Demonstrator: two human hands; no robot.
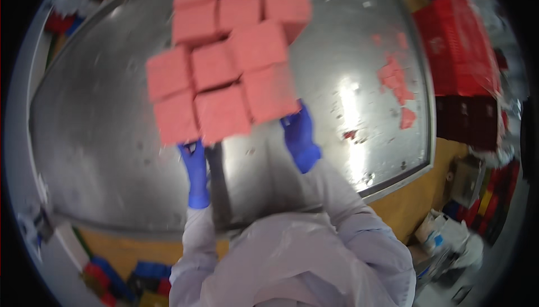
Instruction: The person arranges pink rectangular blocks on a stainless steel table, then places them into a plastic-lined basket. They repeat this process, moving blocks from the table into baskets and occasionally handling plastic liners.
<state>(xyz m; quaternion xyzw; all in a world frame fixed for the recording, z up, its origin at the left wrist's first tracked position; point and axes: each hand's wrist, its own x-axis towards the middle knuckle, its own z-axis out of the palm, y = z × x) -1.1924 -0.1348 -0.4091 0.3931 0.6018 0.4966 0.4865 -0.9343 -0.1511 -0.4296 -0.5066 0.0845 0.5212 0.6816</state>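
Note:
Pink, roughly cube-shaped blocks (219,65) are packed together in rows on a wet metal table. The near group sits at an angle to the far group (241,9), with dark gaps between some blocks. My left hand (195,175), in a blue glove, holds the near-left block (175,119) at its lower edge. At the near-right corner, my right hand (300,138), also blue-gloved, grips the block (269,93) there. The blocks hide part of the fingertips of both hands. Slight motion blur softens the block edges.
The metal table (101,138) has a raised rim. Flattened pink scraps (396,79) lie on its right side, with a small dark red bit (350,134) nearer. Beyond the right rim stand a red plastic-covered crate (457,48) and a metal container (466,178).

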